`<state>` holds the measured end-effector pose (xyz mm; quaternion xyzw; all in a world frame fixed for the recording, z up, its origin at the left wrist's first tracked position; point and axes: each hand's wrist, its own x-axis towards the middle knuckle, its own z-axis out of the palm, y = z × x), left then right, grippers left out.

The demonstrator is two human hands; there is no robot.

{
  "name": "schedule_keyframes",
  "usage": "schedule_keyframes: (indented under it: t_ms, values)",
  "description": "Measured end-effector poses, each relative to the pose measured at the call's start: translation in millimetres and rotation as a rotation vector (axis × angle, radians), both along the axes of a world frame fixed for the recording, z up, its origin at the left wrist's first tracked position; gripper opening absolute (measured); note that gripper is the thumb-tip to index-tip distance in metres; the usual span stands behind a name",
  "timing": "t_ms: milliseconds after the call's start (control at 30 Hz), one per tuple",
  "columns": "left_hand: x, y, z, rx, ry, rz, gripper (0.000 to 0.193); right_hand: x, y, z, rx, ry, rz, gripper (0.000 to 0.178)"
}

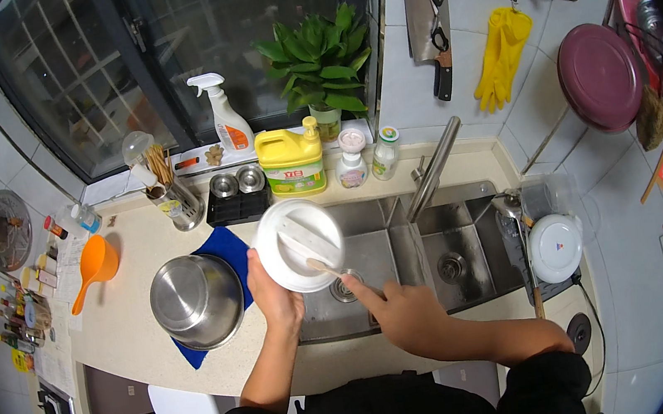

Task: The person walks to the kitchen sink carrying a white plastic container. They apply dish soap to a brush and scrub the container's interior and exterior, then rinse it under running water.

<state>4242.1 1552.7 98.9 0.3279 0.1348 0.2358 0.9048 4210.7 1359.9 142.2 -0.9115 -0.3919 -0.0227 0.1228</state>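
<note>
The left hand (277,302) holds up a round, white lid-like piece (277,252) with a ridged rim and a straight bar across its face, tilted toward the viewer above the left edge of the stainless-steel double sink (376,255). Its thumb presses along the lower left rim; the other fingers are mostly hidden behind the piece, so how far they spread cannot be told.

The right hand (408,310) closes its fingers narrowly around a slim, pale-brown stick-like tool (323,267), index finger stretched along it, the tool's far end at the white face, below the bar. Left of the hands, an upturned silver metal pot (197,300) rests on a dark blue cloth (223,245) on the cream bench (114,336).
</note>
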Motion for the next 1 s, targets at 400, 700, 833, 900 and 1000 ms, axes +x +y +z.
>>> schedule_keyframes:
  t_ms: [400,700,833,900,1000]
  values:
    - [2.2,-1.1,-12.7,0.043,-0.024,-0.006,0.036,21.2,13.2,2.0,0.13,-0.077,0.027,0.054]
    - [0.3,7.7,-10.0,0.226,-0.034,0.117,0.04,24.3,0.6,22.2,0.198,0.548,0.04,0.058]
    - [1.2,7.7,-8.6,0.268,-0.062,0.14,0.04,31.3,-5.0,33.4,0.062,0.466,0.025,0.055]
    - [4.1,7.2,-9.6,0.294,-0.064,0.154,0.04,25.7,-5.5,29.2,0.025,0.268,0.071,0.058]
    - [6.3,4.1,-14.8,0.208,-0.097,0.182,0.04,19.7,7.0,27.6,0.196,0.686,0.023,0.056]
